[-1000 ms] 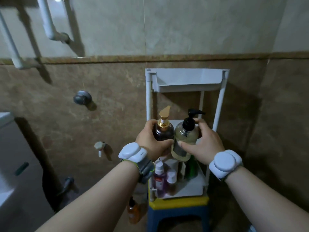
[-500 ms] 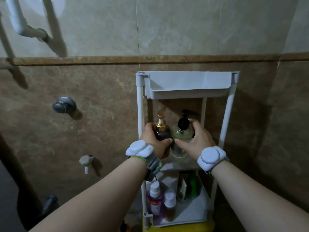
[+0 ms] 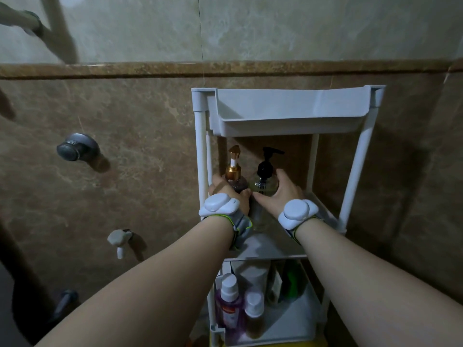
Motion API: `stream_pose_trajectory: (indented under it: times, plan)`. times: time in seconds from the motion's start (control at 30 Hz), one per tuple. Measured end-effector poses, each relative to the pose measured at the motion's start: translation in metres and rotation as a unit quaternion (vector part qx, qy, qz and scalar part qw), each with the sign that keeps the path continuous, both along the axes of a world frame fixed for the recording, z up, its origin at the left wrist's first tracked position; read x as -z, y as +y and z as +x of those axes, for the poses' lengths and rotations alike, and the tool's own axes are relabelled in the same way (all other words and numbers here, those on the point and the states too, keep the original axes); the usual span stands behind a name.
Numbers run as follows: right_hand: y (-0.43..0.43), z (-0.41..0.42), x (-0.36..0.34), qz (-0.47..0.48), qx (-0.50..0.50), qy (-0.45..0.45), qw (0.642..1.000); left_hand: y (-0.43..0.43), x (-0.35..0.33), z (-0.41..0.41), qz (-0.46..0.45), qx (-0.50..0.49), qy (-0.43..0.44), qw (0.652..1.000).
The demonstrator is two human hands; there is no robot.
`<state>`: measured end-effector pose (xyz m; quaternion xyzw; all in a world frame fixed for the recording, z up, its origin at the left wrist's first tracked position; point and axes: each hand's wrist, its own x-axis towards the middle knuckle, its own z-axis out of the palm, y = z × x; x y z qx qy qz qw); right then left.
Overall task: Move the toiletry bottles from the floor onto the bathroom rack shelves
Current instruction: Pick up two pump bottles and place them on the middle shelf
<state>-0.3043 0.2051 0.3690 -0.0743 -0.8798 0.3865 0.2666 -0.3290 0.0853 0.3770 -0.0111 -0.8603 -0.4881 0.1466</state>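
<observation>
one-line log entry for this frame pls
left hand: holds gold-pump bottle | right hand: holds black-pump bottle | location: middle shelf

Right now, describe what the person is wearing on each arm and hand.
Both forearms are bare, with no sleeves and no gloves. The left hand has a white, rounded, lobed plastic device on the wrist, held by a grey strap edged in yellow-green. The right hand has a matching white device on a similar strap, mostly hidden. No rings show on the fingers.
</observation>
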Motion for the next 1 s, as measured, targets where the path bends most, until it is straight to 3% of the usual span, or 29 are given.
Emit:
stream_pose_trajectory:
  times: [0.2,0.33,0.63,0.83,1.0]
  plan:
    - [0.003,-0.015,0.010,-0.014,-0.019,-0.009,1.000,0.010,0.009,-0.016,-0.003,-0.046,0.007,0.999]
    - [0.006,-0.026,0.012,0.017,-0.020,-0.023,0.999,0.010,0.015,-0.022,0.042,-0.038,0.016,0.998]
    - [0.002,-0.030,0.020,-0.027,-0.042,-0.036,0.998,0.011,0.018,-0.023,-0.006,-0.056,0.007,0.998]
    - [-0.005,-0.015,0.025,-0.056,-0.035,-0.030,0.997,0.010,0.020,-0.009,-0.004,-0.008,0.009,1.000]
    - [-0.022,0.035,0.012,-0.060,-0.058,0.070,0.994,-0.006,0.015,0.028,-0.007,0.117,0.109,0.987]
